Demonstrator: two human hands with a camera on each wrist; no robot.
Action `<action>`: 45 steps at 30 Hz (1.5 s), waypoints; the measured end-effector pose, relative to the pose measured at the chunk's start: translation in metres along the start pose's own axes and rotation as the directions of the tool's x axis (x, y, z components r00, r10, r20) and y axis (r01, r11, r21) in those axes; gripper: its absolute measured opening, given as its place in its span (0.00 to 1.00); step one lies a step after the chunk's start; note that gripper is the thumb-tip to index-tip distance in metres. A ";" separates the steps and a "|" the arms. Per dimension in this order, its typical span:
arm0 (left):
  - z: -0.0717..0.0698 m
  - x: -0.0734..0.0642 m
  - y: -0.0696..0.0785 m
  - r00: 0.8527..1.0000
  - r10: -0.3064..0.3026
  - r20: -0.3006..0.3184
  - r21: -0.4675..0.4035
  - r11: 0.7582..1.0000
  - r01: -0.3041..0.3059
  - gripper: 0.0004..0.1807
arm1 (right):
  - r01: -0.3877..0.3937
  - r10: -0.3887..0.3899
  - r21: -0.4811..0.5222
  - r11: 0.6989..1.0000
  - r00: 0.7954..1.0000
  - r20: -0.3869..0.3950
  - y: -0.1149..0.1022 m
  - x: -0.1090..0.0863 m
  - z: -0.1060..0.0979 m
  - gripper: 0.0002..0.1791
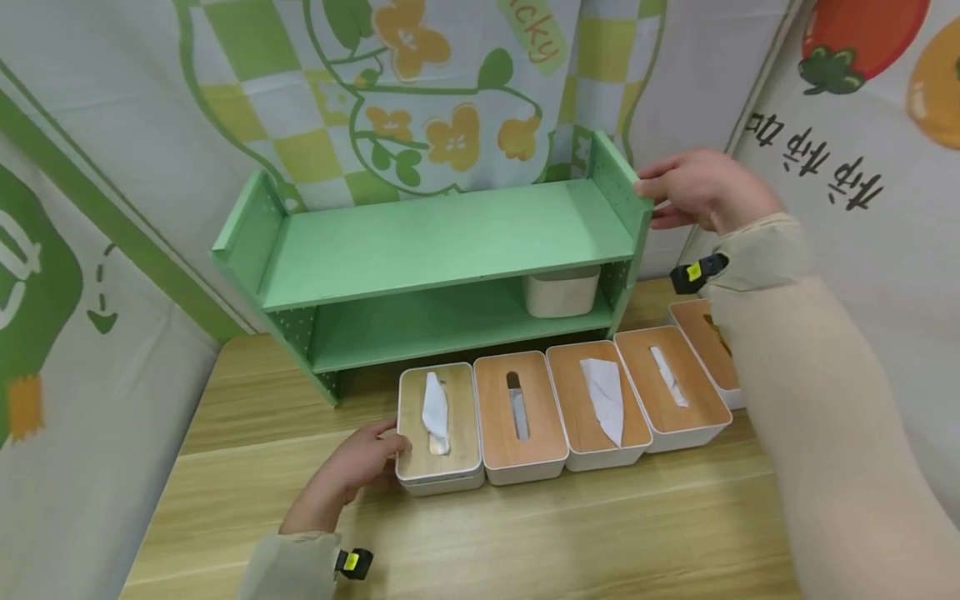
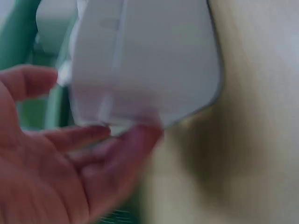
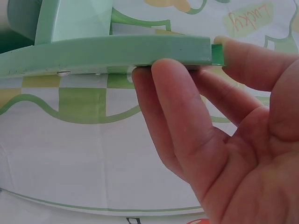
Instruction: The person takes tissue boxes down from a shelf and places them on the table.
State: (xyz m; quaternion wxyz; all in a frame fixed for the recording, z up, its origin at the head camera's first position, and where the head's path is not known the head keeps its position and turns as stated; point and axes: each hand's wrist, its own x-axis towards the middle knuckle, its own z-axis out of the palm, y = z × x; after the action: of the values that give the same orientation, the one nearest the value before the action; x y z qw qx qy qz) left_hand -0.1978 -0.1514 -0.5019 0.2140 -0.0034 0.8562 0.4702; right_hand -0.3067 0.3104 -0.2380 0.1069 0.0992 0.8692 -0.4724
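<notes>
My left hand (image 1: 358, 467) touches the left side of the leftmost tissue box (image 1: 416, 421), which has a pale wooden lid and a tissue sticking out. In the blurred left wrist view, fingertips (image 2: 147, 133) meet the end of this white box (image 2: 163, 56), with the thumb apart from them. At the green shelf (image 1: 450, 237), my right hand (image 1: 708, 192) touches the upper part of the right side panel (image 1: 618, 179). Up close, its fingers (image 3: 180, 100) rest nearly straight against the outer face of the panel (image 3: 126, 51); the thumb is at the panel's end.
Right of the leftmost box, several more wood-lidded tissue boxes (image 1: 521, 417) form a row. A small white bin (image 1: 562, 293) stands on the lower shelf. The wooden table (image 1: 525, 542) lies beneath, and printed cloth walls (image 1: 112, 167) enclose it.
</notes>
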 end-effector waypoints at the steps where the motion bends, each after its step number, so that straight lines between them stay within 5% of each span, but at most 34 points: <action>1: 0.000 -0.006 0.007 0.997 0.053 -0.051 0.124 0.991 -0.047 0.31 | 0.001 -0.001 0.000 1.000 1.000 0.001 -0.001 0.000 0.001 0.35; 3: 0.003 -0.020 0.024 0.968 0.195 -0.155 0.381 0.916 -0.124 0.30 | 0.007 -0.007 -0.011 1.000 1.000 0.005 -0.002 -0.001 0.004 0.35; 6: 0.016 -0.033 0.050 0.863 0.450 -0.229 0.628 0.746 -0.223 0.30 | 0.009 -0.009 -0.023 1.000 1.000 0.006 -0.002 -0.001 0.005 0.35; 9: 0.040 -0.035 0.073 0.734 0.640 -0.228 0.740 0.603 -0.296 0.32 | 0.007 -0.007 -0.037 0.999 1.000 -0.001 -0.002 -0.003 0.003 0.35; 11: 0.058 -0.032 0.088 0.664 0.715 -0.218 0.793 0.526 -0.307 0.33 | 0.006 -0.006 -0.038 0.999 1.000 -0.002 -0.002 -0.004 0.003 0.35; 14: 0.085 -0.024 0.111 0.614 0.766 -0.191 0.833 0.457 -0.311 0.35 | 0.007 -0.007 -0.040 0.999 1.000 -0.004 -0.002 -0.004 0.002 0.35; 17: 0.109 -0.013 0.132 0.605 0.782 -0.148 0.859 0.405 -0.313 0.36 | 0.004 -0.005 -0.049 0.999 1.000 -0.010 -0.002 -0.004 0.002 0.35; 18: 0.116 -0.010 0.138 0.614 0.777 -0.134 0.865 0.395 -0.310 0.36 | 0.004 -0.004 -0.052 0.999 1.000 -0.009 -0.001 -0.004 0.002 0.35; 24: 0.145 0.014 0.170 0.723 0.687 -0.076 0.897 0.364 -0.251 0.39 | 0.005 -0.005 -0.064 0.998 1.000 0.001 0.001 -0.004 0.001 0.35; 26: 0.151 0.023 0.179 0.737 0.672 -0.068 0.901 0.358 -0.243 0.40 | 0.005 -0.005 -0.064 0.998 1.000 0.002 0.001 -0.004 0.001 0.36; 33: 0.164 0.049 0.201 0.700 0.710 -0.079 0.919 0.324 -0.225 0.38 | 0.009 -0.009 -0.046 0.999 1.000 0.000 -0.002 -0.004 0.001 0.35; 39: 0.174 0.068 0.218 0.682 0.726 -0.092 0.935 0.298 -0.192 0.41 | 0.008 -0.008 -0.024 1.000 1.000 0.012 -0.002 -0.004 0.000 0.36; 42: 0.178 0.077 0.221 0.688 0.719 -0.102 0.938 0.300 -0.174 0.41 | 0.006 -0.006 -0.017 1.000 1.000 0.010 -0.001 -0.003 0.001 0.35; 45: 0.180 0.085 0.224 0.711 0.695 -0.107 0.940 0.304 -0.155 0.41 | 0.006 -0.006 -0.011 1.000 1.000 0.009 -0.001 -0.002 0.001 0.35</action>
State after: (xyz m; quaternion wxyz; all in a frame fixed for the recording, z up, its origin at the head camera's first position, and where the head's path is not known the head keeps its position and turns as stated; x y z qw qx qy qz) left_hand -0.2558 0.1354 -0.4378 -0.1873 0.2249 0.9558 -0.0276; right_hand -0.3051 0.3089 -0.2372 0.1101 0.0938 0.8715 -0.4686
